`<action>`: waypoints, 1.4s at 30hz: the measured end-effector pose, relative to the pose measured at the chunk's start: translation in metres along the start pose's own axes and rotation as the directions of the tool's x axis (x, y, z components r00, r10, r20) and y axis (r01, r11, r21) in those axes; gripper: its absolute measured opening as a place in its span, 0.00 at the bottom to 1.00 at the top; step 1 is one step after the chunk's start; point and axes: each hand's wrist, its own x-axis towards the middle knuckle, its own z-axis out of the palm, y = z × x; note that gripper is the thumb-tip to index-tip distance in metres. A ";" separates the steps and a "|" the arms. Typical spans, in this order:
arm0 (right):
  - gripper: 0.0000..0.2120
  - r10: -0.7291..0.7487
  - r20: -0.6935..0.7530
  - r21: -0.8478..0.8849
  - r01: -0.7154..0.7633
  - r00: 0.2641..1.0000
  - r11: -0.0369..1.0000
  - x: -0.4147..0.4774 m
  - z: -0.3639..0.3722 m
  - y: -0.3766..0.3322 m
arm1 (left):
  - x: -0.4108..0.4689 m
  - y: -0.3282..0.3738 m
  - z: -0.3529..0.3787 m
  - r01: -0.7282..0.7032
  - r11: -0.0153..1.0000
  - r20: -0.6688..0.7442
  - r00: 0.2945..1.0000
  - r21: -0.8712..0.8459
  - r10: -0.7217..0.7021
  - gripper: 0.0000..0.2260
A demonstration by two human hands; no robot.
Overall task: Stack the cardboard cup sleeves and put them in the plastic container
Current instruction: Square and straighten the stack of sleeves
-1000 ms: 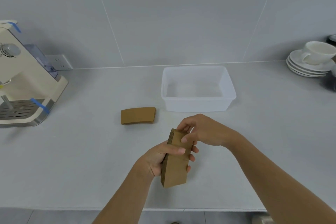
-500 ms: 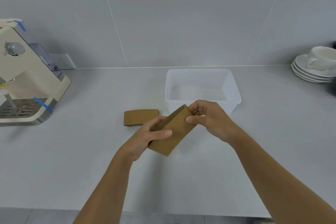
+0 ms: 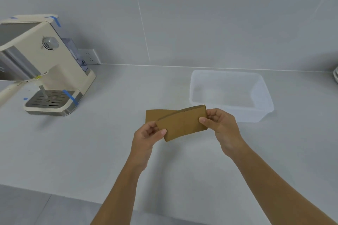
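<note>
Head cam: both hands, left point(image 3: 147, 136) & right point(image 3: 222, 124), pinch sleeve stack point(image 3: 182, 123) just in front of plastic container point(image 3: 263, 97); loose sleeve point(image 3: 155, 114) behind stack.

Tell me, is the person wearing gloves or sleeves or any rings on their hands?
No gloves. The left hand and right hand are both bare, and both forearms are uncovered as far as the picture shows, so no sleeves appear. I see no rings, watch or bracelet on the parts in view.
</note>
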 end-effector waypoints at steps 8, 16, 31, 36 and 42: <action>0.04 0.150 -0.111 -0.072 -0.159 0.982 0.985 -0.005 0.029 0.044 | -0.001 -0.015 -0.015 0.098 0.994 -0.140 0.986 0.039 -0.092 0.08; 0.04 0.176 -0.175 -0.148 -0.203 0.969 0.968 0.020 0.054 0.045 | 0.032 -0.001 -0.023 0.216 0.972 -0.240 0.952 0.094 -0.189 0.07; 0.08 0.286 -0.240 -0.241 -0.342 0.928 0.908 0.073 0.075 0.057 | 0.104 0.007 -0.041 0.390 0.853 -0.244 0.916 0.347 -0.320 0.06; 0.11 0.316 -0.238 -0.295 -0.378 0.918 0.877 0.074 0.072 0.062 | 0.109 0.005 -0.043 0.423 0.842 -0.285 0.897 0.336 -0.337 0.03; 0.20 0.443 -0.165 -0.310 -0.473 0.881 0.825 0.081 0.072 0.053 | 0.117 0.007 -0.047 0.517 0.770 -0.249 0.856 0.373 -0.454 0.13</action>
